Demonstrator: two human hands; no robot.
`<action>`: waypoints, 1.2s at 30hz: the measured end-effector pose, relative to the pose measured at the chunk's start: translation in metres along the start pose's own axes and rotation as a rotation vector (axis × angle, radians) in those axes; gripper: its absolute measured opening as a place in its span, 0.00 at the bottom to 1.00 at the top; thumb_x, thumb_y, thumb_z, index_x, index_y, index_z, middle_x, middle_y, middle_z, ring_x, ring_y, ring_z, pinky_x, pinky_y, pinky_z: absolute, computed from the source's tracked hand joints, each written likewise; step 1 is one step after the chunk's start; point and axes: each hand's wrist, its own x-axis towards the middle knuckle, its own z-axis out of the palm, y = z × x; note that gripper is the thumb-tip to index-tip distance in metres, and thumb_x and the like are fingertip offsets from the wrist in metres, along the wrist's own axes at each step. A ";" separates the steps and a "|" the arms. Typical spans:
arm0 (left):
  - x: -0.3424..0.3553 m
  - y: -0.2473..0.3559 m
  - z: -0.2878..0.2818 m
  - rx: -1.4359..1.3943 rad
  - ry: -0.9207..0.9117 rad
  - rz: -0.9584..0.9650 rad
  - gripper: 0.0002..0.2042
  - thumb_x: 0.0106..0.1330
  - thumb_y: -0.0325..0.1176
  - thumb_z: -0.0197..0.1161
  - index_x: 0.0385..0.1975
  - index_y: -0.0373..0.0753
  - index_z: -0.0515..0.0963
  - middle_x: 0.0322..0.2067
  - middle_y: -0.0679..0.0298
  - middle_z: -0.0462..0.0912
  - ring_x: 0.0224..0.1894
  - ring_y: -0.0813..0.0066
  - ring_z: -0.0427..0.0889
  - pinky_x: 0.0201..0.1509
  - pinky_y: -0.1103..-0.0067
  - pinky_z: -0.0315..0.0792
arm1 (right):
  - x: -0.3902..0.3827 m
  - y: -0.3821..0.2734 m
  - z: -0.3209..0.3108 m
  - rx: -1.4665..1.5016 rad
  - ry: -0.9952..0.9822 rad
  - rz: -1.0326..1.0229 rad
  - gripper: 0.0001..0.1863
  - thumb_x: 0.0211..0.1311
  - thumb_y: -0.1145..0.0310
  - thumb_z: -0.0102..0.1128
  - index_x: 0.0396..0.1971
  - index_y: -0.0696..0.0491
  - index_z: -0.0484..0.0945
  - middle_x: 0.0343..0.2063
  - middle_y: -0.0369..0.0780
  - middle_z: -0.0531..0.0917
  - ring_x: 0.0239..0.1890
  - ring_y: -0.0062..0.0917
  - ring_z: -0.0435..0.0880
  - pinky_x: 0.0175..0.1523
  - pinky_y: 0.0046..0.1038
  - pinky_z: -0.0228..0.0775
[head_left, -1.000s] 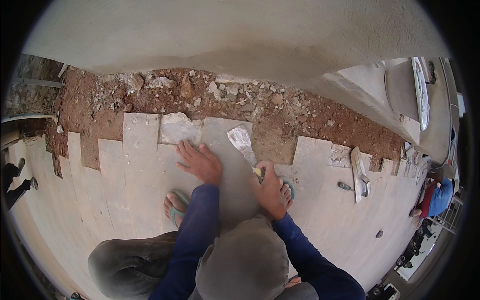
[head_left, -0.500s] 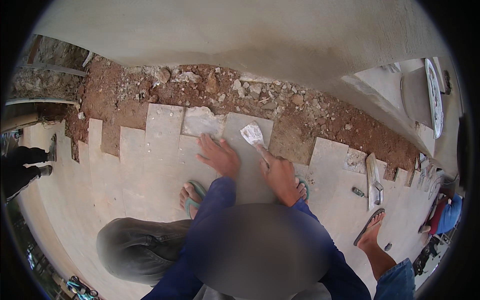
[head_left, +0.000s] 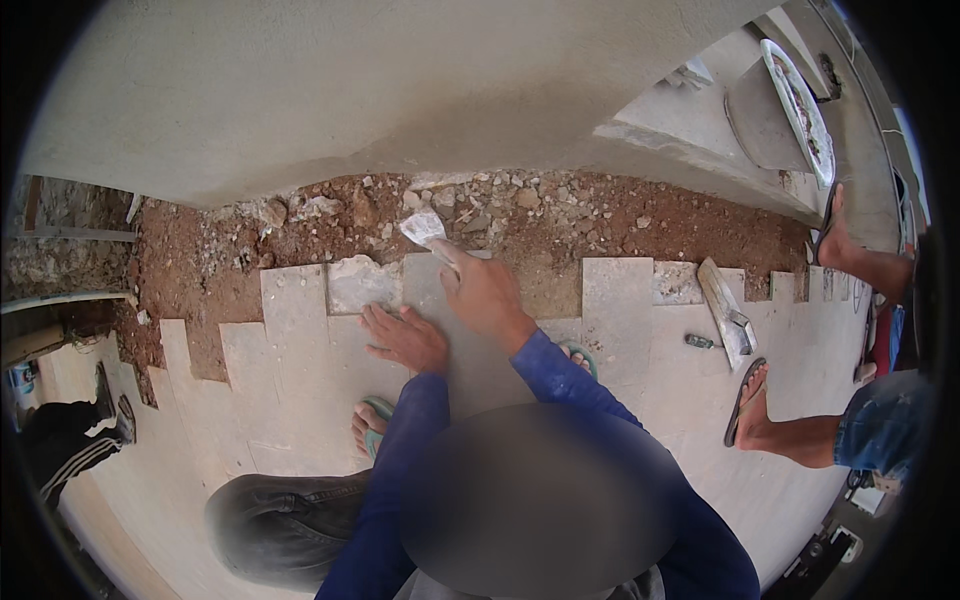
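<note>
In my right hand (head_left: 487, 297) is a putty knife (head_left: 424, 229), its whitish, mortar-smeared blade over the dirt just past the far edge of a grey floor tile (head_left: 478, 360). The fingers are wrapped round its handle. My left hand (head_left: 408, 340) lies open, fingers spread, on the tiles just left of that tile and touches no tool. Beyond its fingertips, a rough whitish mortar patch (head_left: 362, 286) fills a gap between tiles.
Reddish dirt and rubble (head_left: 480, 205) run between the stepped tile edge and a plastered wall (head_left: 330, 90). To the right lie a long metal trowel (head_left: 727, 315) and a small green-handled tool (head_left: 699, 341). Another person's sandaled foot (head_left: 750, 405) stands nearby; a planter (head_left: 780, 115) is beyond.
My right hand has carried the putty knife leftward and away from me, off the tile onto the dirt side. My left hand stays flat. The person at right has shifted, showing both feet.
</note>
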 end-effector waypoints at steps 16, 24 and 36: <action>-0.031 0.151 0.005 0.046 -0.534 0.356 0.38 0.69 0.54 0.51 0.70 0.31 0.55 0.74 0.42 0.41 0.76 0.45 0.39 0.73 0.44 0.35 | -0.134 0.106 -0.112 -0.055 0.523 0.239 0.19 0.55 0.61 0.66 0.42 0.57 0.77 0.37 0.51 0.83 0.44 0.45 0.82 0.50 0.40 0.73; -0.023 0.144 0.060 -0.514 0.126 0.512 0.29 0.73 0.44 0.52 0.69 0.33 0.61 0.67 0.39 0.61 0.69 0.40 0.60 0.71 0.51 0.54 | -0.103 0.062 -0.192 -0.104 0.638 0.200 0.23 0.48 0.53 0.74 0.39 0.54 0.83 0.36 0.48 0.85 0.42 0.43 0.84 0.48 0.39 0.74; 0.022 0.112 0.034 -0.724 0.036 0.191 0.22 0.74 0.40 0.49 0.56 0.27 0.73 0.55 0.42 0.75 0.58 0.46 0.74 0.61 0.59 0.66 | -0.066 0.046 -0.140 0.639 0.794 -0.134 0.15 0.65 0.56 0.65 0.31 0.54 0.76 0.26 0.38 0.82 0.31 0.20 0.82 0.40 0.27 0.73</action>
